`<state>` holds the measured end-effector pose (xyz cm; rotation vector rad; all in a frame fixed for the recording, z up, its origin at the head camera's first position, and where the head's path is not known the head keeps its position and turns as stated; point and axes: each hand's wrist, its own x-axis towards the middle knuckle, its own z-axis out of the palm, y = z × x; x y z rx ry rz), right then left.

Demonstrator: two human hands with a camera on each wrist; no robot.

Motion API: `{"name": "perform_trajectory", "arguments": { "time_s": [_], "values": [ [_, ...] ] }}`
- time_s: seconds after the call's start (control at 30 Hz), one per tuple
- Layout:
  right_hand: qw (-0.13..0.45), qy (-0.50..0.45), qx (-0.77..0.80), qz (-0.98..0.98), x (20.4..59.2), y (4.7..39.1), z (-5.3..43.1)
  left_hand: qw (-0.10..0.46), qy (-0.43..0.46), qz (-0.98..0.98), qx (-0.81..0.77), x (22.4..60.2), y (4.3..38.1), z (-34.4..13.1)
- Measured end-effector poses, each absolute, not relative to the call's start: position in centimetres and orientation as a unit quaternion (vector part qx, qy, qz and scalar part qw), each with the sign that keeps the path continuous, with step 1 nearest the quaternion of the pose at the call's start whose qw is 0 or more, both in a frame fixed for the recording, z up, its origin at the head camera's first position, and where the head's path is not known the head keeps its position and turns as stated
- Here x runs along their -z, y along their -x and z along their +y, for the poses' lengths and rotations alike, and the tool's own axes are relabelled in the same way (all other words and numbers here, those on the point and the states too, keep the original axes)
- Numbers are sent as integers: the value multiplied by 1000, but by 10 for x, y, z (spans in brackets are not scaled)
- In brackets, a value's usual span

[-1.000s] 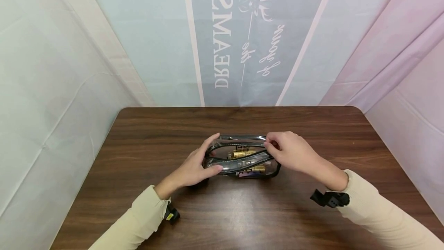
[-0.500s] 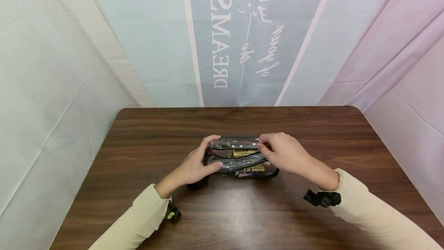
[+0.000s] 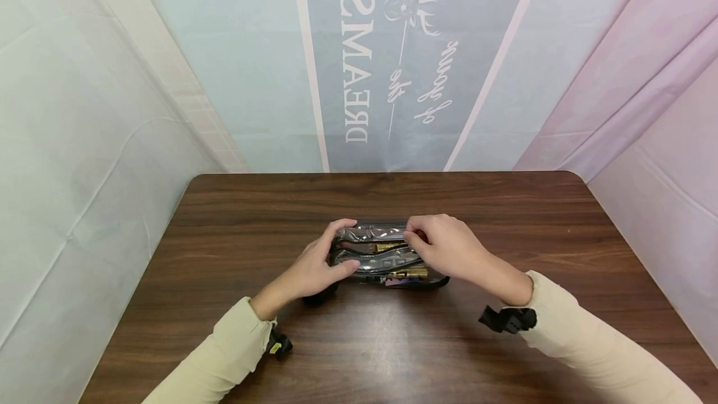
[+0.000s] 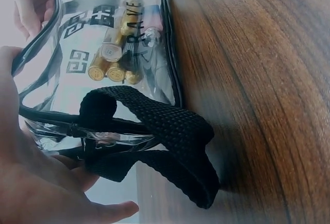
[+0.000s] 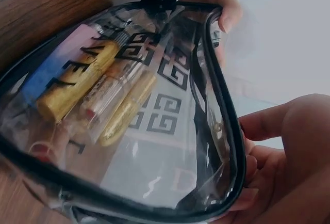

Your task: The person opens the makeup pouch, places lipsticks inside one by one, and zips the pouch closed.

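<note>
A clear cosmetic bag (image 3: 370,264) with black trim lies on the table, its top gaping along the zipper. Gold cosmetic tubes (image 5: 77,82) and a pink-and-blue item (image 5: 51,69) show through its wall, printed "TRAVEL". My left hand (image 3: 311,270) grips the bag's left end, thumb on the near side and fingers on the far side. With thumb and forefinger, my right hand (image 3: 445,245) pinches the zipper edge at the top; the zipper pull itself is hidden. A black strap loop (image 4: 175,126) hangs off the left end, below the left hand.
The bag stands on a dark wood-grain table (image 3: 381,348). Behind the table hangs a printed curtain (image 3: 387,80), with pale cloth (image 3: 84,142) along the left side. Each wrist carries a small black camera.
My right hand has slid left along the bag's top, and the visible gap has become narrower and shorter. The left hand has stayed at the left end.
</note>
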<state>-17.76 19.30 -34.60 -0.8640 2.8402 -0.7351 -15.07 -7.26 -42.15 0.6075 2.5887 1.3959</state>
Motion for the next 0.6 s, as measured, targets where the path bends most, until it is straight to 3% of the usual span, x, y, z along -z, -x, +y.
{"name": "perform_trajectory", "arguments": {
  "time_s": [0.6],
  "values": [
    [37,300,231,925,347,180,177,79,-202,851,-478,422,151,-73]
  ]
}}
